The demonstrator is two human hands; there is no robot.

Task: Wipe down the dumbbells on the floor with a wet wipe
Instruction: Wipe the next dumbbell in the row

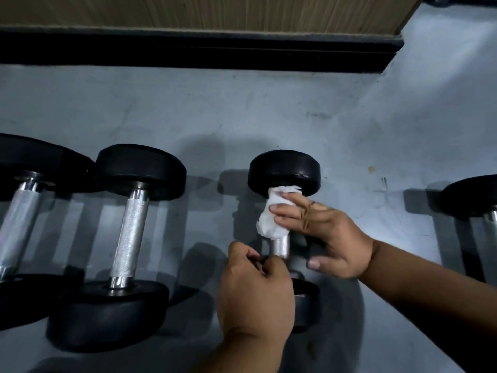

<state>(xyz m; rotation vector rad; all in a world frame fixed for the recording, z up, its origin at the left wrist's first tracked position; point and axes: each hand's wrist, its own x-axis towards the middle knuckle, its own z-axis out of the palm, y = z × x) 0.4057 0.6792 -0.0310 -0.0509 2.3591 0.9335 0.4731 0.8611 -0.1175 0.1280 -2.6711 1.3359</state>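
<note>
Dumbbells lie in a row across the grey floor, handles running from the near edge of the frame toward the far wall. The small dumbbell at centre is the one being handled: its far black head sits at mid-frame, its near head mostly hidden under the left hand. A white wet wipe is wrapped round the upper part of its metal handle, right against the far head. The right hand comes in from the lower right, its fingers curled over the wipe and pressing it to the handle, thumb spread out below. The left hand is closed at the bare lower end of the handle, fingertips pinched against it.

Left of centre lies a larger dumbbell, and a still larger one just beside it is cut off by the left edge. Another dumbbell is cut by the right edge. Bare floor separates the small dumbbell from its neighbours on both sides. A wide strip of open floor runs beyond the heads up to a black skirting band under a wooden panel along the top.
</note>
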